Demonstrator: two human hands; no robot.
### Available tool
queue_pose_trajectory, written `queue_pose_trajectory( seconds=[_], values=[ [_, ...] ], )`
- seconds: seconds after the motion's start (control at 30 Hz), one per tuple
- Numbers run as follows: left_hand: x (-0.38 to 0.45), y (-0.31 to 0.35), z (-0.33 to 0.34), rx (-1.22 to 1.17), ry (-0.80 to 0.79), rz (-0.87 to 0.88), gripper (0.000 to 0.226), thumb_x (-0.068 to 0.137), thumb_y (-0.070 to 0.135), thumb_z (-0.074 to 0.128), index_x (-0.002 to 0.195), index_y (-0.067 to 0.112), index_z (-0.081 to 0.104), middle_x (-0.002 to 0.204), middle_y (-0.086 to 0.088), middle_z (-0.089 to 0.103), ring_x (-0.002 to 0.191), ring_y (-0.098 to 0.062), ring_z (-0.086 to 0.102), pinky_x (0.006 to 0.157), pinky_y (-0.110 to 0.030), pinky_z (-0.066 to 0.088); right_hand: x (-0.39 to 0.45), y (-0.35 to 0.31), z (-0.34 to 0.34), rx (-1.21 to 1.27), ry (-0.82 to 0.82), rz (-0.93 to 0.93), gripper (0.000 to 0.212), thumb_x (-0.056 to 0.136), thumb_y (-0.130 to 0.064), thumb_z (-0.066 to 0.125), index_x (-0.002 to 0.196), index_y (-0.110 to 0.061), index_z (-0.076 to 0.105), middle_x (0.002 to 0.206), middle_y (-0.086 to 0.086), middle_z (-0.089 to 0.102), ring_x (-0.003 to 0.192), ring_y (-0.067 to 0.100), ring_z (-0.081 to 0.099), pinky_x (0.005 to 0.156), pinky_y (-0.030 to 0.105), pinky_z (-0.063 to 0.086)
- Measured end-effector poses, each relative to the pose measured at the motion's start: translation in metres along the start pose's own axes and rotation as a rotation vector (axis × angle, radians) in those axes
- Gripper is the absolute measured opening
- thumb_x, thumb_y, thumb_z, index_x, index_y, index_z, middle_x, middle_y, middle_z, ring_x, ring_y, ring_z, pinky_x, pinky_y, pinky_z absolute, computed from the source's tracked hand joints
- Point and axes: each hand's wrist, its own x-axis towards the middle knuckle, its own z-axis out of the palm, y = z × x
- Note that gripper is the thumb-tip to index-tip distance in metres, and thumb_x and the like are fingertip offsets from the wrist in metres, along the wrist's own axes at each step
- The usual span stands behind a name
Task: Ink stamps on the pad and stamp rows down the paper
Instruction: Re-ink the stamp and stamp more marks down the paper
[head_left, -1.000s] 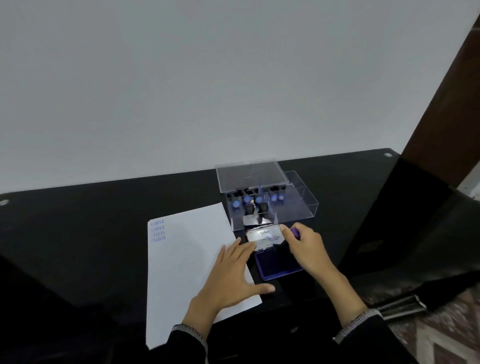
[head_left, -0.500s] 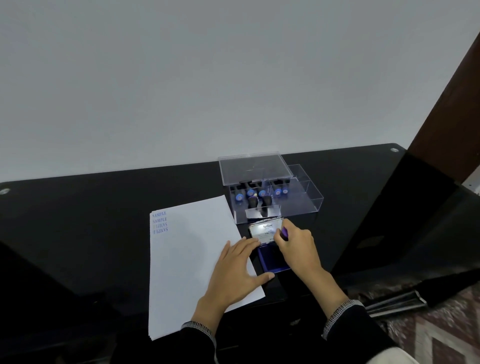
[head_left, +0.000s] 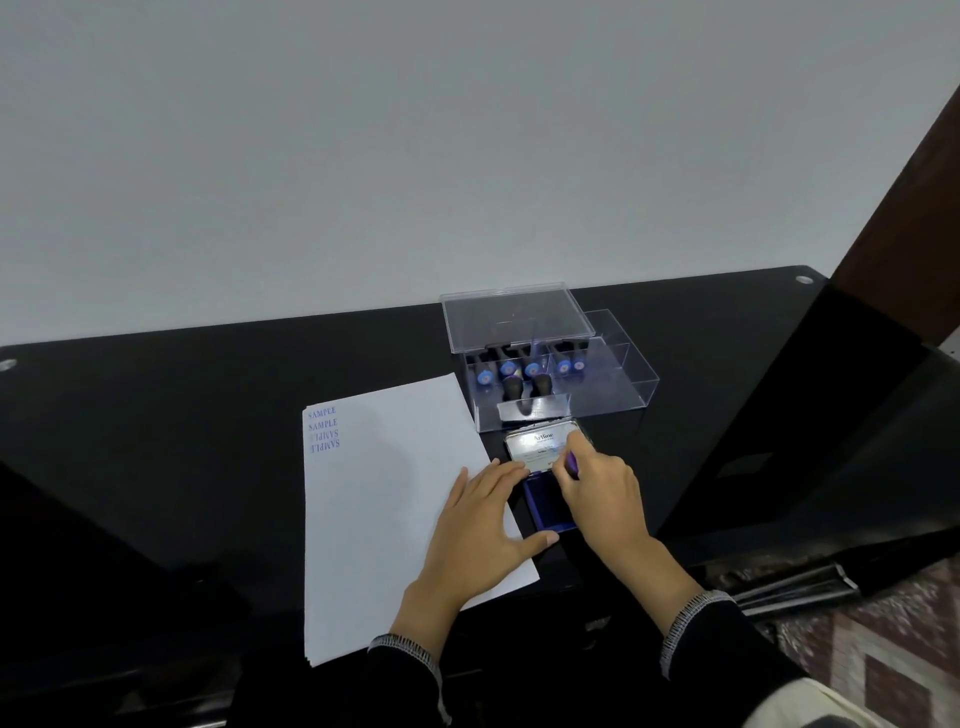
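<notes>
Showing "Artline" on the ink pad lid (head_left: 540, 446), paper (head_left: 384, 499) reads "SAMPLE".

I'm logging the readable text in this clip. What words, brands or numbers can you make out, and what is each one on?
"SAMPLE": stamped in blue at the top left of the paper, four rows; the upper two read upright, the lower two look upside down.
"Artline": printed on the open lid of the ink pad.
Smaller lines under "Artline" on the lid: too small and blurred to read.
Round blue caps of the stamps in the clear box: any marks are too small to read.
</notes>
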Motion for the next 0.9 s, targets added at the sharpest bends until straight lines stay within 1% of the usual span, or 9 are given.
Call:
queue_pose_trajectory(
  seconds=[0.1,0.17,0.33,0.47,0.6,0.67,0.73,0.8,0.9],
  values=[
    [0.001,-0.001,0.0,0.005,0.0,-0.003,0.086,0.074,0.083,0.041,0.145,0.037,0.028,0.152,0.02,0.027,0.141,0.002,0.014,0.116,-0.026,-0.006,0.0,-0.003,0.0,-0.103,-0.05,-0.023,0.013,0.095,-0.021,0.047,0.088,-0.011,0.049,0.061,0.005,0.054,0.054,0.026,0.055,0.053,0.035,0.043],
    [0.001,-0.001,0.0,0.004,-0.002,-0.004,0.086,0.073,0.083,0.041,0.145,0.038,0.028,0.152,0.02,0.027,0.141,0.002,0.014,0.116,-0.026,-0.006,-0.001,-0.005,0.0,-0.112,-0.054,-0.031,0.013,0.096,-0.021,0.046,0.089,-0.011,0.05,0.063,0.005,0.056,0.056,0.026,0.057,0.055,0.035,0.047],
    [0.001,-0.001,0.0,0.005,-0.001,-0.004,0.087,0.073,0.084,0.04,0.145,0.038,0.028,0.152,0.02,0.027,0.142,0.002,0.015,0.116,-0.025,-0.007,-0.001,-0.004,-0.001,-0.038,0.019,0.001,0.015,0.092,-0.016,0.053,0.081,-0.008,0.05,0.055,0.007,0.051,0.048,0.028,0.051,0.049,0.035,0.042],
    [0.0,0.001,-0.001,-0.009,0.008,-0.011,0.084,0.074,0.08,0.045,0.145,0.037,0.03,0.151,0.019,0.028,0.141,0.001,0.016,0.115,-0.024,-0.008,-0.003,-0.006,-0.001,-0.112,-0.025,0.001,0.013,0.095,-0.02,0.049,0.086,-0.01,0.051,0.059,0.005,0.054,0.051,0.026,0.054,0.051,0.034,0.043],
    [0.002,0.004,-0.002,-0.05,-0.01,-0.032,0.084,0.075,0.075,0.054,0.145,0.035,0.03,0.152,0.018,0.028,0.142,-0.001,0.014,0.115,-0.025,-0.008,0.001,-0.005,-0.003,-0.053,-0.011,0.024,0.013,0.094,-0.019,0.051,0.083,-0.011,0.048,0.056,0.002,0.047,0.049,0.022,0.046,0.05,0.031,0.036],
    [0.002,0.006,-0.006,-0.134,-0.038,-0.051,0.088,0.073,0.073,0.059,0.145,0.033,0.031,0.152,0.02,0.026,0.143,-0.001,0.008,0.116,-0.025,-0.005,0.0,-0.007,-0.004,-0.098,-0.022,0.001,0.013,0.094,-0.019,0.051,0.084,-0.012,0.048,0.056,0.002,0.048,0.049,0.022,0.049,0.049,0.03,0.036],
    [0.003,0.01,-0.014,-0.314,-0.033,-0.095,0.087,0.072,0.071,0.062,0.145,0.033,0.033,0.151,0.024,0.024,0.142,0.005,-0.001,0.114,-0.023,0.003,-0.001,-0.008,-0.003,-0.091,0.005,-0.022,0.012,0.09,-0.015,0.057,0.082,-0.008,0.052,0.053,0.005,0.051,0.045,0.026,0.052,0.046,0.031,0.037],
    [0.004,0.011,-0.024,-0.422,0.033,-0.124,0.075,0.078,0.065,0.057,0.143,0.035,0.036,0.149,0.027,0.024,0.14,0.01,-0.003,0.111,-0.02,0.007,-0.001,-0.006,-0.003,-0.086,-0.017,-0.002,0.011,0.092,-0.017,0.054,0.086,-0.008,0.053,0.058,0.007,0.056,0.05,0.027,0.056,0.049,0.033,0.041],
    [0.003,0.002,-0.044,-0.405,0.184,-0.174,0.046,0.093,0.048,0.049,0.136,0.032,0.046,0.144,0.024,0.034,0.141,0.006,0.008,0.111,-0.02,0.011,0.0,-0.002,-0.002,-0.073,-0.055,0.011,0.013,0.096,-0.023,0.048,0.092,-0.011,0.051,0.067,0.005,0.059,0.059,0.023,0.058,0.057,0.033,0.046]
  ],
)
